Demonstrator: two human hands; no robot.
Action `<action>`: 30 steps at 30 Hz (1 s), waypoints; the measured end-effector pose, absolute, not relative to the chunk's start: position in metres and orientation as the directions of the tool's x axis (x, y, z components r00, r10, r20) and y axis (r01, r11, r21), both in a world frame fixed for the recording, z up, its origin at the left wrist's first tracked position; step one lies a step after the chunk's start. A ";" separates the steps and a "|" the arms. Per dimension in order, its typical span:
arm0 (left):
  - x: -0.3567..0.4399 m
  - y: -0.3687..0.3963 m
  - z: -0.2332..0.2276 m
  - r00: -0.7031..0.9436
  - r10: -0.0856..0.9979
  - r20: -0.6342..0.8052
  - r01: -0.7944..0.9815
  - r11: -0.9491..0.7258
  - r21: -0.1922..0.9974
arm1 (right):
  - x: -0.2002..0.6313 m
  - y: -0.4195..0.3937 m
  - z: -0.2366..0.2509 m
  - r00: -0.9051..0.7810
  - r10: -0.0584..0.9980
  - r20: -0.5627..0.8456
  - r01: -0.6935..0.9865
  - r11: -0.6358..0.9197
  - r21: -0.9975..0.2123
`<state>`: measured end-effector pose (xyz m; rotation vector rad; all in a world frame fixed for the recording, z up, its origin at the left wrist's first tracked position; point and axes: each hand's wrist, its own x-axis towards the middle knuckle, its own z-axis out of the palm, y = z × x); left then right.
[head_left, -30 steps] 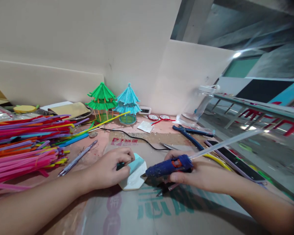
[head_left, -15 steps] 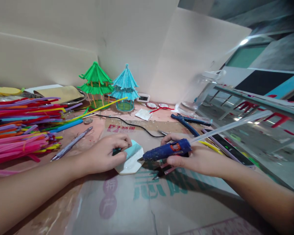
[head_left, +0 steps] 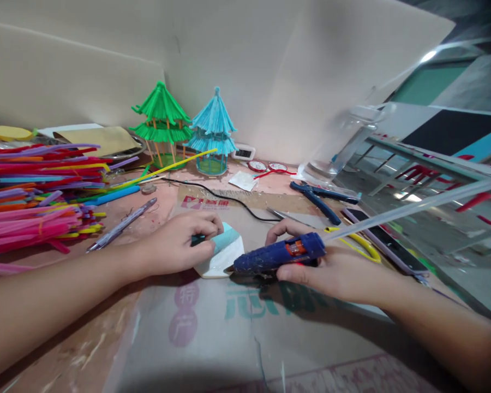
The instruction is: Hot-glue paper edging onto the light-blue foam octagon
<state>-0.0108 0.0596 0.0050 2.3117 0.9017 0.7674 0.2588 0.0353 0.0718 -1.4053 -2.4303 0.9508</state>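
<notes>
My right hand (head_left: 331, 267) grips a dark blue glue gun (head_left: 280, 254) with a long clear glue stick (head_left: 409, 210) poking out of its back. The gun's nozzle points left and touches the near edge of a small white and light-blue piece (head_left: 225, 252) lying on the cardboard. My left hand (head_left: 175, 245) presses down on that piece, with something dark teal pinched under its fingertips. A black cord (head_left: 225, 203) runs across the table behind my hands.
A big heap of coloured pipe cleaners (head_left: 33, 191) fills the left. A green pagoda model (head_left: 161, 123) and a blue pagoda model (head_left: 213, 131) stand at the back wall. Blue pliers (head_left: 317, 197), a phone (head_left: 382, 240), a pen (head_left: 120, 225) and a clear jar (head_left: 343, 142) lie around.
The view has tilted so everything sits a little differently. The glue gun's nozzle has come down and left onto the piece's near edge. My left hand stays on the piece.
</notes>
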 end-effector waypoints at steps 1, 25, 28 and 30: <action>-0.011 0.059 0.005 0.613 0.727 0.311 0.423 -0.634 0.647 | 0.258 0.035 0.071 -0.542 0.826 -0.157 0.703 0.343 -0.623; -0.009 0.059 0.008 0.619 0.719 0.317 0.411 -0.640 0.649 | 0.247 0.034 0.064 -0.555 0.815 -0.166 0.658 0.308 -0.687; -0.009 0.059 0.008 0.620 0.715 0.323 0.407 -0.645 0.646 | 0.249 0.035 0.065 -0.561 0.812 -0.162 0.658 0.319 -0.682; -0.009 0.059 0.008 0.619 0.716 0.322 0.408 -0.644 0.647 | 0.250 0.036 0.066 -0.558 0.813 -0.167 0.671 0.324 -0.667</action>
